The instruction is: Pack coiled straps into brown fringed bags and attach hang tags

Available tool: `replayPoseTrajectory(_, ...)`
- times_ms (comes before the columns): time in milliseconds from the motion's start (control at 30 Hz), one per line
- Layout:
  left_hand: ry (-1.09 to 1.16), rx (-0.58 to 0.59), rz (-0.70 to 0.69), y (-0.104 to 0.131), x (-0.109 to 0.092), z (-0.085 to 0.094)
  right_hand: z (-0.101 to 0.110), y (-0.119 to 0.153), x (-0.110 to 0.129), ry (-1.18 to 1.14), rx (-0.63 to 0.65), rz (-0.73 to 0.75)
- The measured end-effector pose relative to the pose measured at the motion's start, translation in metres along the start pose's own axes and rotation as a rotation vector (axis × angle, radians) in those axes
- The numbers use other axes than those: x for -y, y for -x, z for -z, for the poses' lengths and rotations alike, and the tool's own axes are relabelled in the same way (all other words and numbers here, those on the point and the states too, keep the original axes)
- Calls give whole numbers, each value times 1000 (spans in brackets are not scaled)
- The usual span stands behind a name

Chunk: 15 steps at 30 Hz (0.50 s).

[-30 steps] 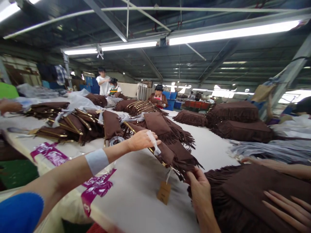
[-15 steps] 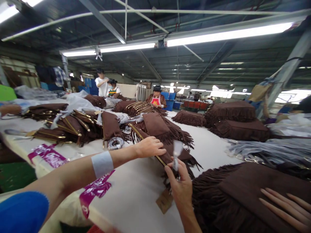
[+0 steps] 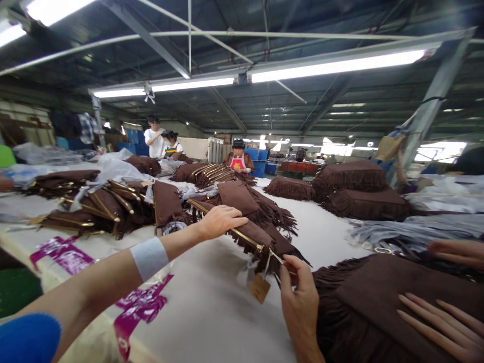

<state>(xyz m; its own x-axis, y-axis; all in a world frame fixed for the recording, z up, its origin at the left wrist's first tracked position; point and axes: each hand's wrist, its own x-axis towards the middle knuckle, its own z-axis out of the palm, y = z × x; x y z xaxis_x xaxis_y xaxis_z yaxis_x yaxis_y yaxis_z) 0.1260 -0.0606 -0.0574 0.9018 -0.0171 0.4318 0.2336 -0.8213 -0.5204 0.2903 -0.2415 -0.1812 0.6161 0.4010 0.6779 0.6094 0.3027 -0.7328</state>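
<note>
My left hand (image 3: pixel 221 221) lies over a brown fringed pouch (image 3: pixel 247 233) with a gold zipper, its fingers wrapped over the zipper edge. To the right, my right hand (image 3: pixel 300 287) pinches a thin white string (image 3: pixel 275 256) near the zipper's end. A tan paper tag (image 3: pixel 260 288) hangs below the pouch, close to the right fingers. Behind my left hand, another brown fringed pouch (image 3: pixel 237 197) rests on the white table (image 3: pixel 227 307).
Brown zippered pouches (image 3: pixel 102 206) are heaped at left. A large fringed piece (image 3: pixel 378 287) lies at right under another person's hand (image 3: pixel 442 322). Stacked fringed bundles (image 3: pixel 351 176) and plastic-wrapped straps (image 3: pixel 393 234) stand behind. People (image 3: pixel 239 159) are across the table.
My right hand has moved slightly right and down, and the clear plastic that was at its fingers now hangs lower. The zipper end and string have come into view. Another person's hand has appeared at right.
</note>
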Motion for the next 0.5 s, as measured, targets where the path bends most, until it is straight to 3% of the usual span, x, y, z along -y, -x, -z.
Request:
replayPoseTrajectory(133, -4, 9, -13, -1, 1, 0, -1, 1, 2, -157, 161, -247)
replayPoseTrajectory(300, -18, -7, -36, 0, 1, 1, -5, 2, 8, -550, 329, -472)
replayPoseTrajectory(500, -22, -11, -51, 0, 2, 1, -3, 2, 19, -630, 401, -505)
